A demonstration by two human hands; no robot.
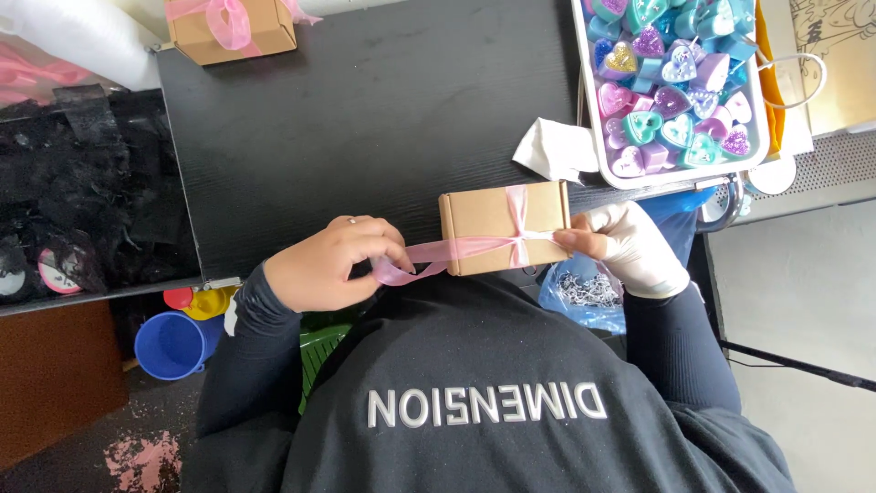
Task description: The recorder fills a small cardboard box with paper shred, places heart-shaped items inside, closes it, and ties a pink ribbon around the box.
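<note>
A small brown cardboard box point(484, 224) rests at the near edge of a black table point(383, 110). A pink ribbon point(456, 248) wraps around it and crosses near its right end. My left hand point(324, 265), bare with a ring, pinches the loose looped end of the ribbon to the left of the box. My right hand point(634, 246), in a white glove, grips the ribbon at the box's right side and touches the box.
A white tray point(589, 119) of several colourful heart-shaped pieces stands at the back right, with a folded white cloth point(552, 151) beside it. Another ribboned box point(233, 27) sits at the back left. A blue bucket point(173, 345) and a blue plastic bag point(584, 292) lie below the table's edge.
</note>
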